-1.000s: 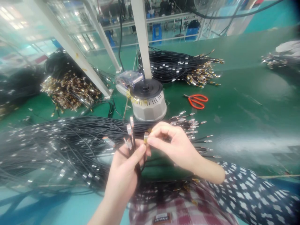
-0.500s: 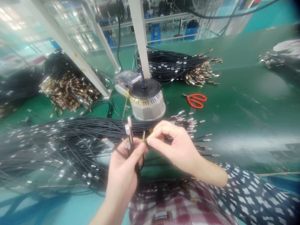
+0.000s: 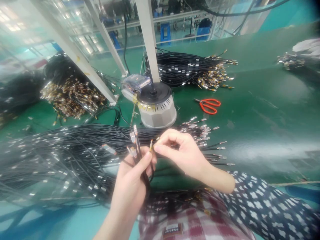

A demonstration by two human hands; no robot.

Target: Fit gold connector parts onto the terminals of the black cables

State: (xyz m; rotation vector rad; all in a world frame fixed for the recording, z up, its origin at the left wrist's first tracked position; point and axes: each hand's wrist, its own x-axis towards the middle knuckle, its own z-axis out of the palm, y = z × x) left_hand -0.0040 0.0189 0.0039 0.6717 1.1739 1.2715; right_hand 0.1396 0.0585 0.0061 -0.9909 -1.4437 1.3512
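Several black cables [image 3: 138,146] with flat silvery connectors stand up out of my left hand [image 3: 133,176], whose fingers are closed around them. Between its thumb and index finger one cable end [image 3: 151,145] points upward, with yellow tape around it. My right hand [image 3: 183,151] is closed in a pinch right beside that end, at the yellow tape; its fingertips partly hide what they grip. Below and behind both hands lies a long bundle of black cables [image 3: 82,140], its connector ends fanned out on the right.
A round tape dispenser [image 3: 158,113] with a black top and yellow tape pieces stands behind the hands. Red-handled scissors [image 3: 210,106] lie on the green table [image 3: 250,123]. More cable bundles [image 3: 182,68] rest at the back, and a cable heap [image 3: 72,96] beside the white posts [image 3: 148,43].
Both hands have shifted slightly left along with the cables. The right fingertips have stayed at the taped cable end, and the grip of each hand looks the same.
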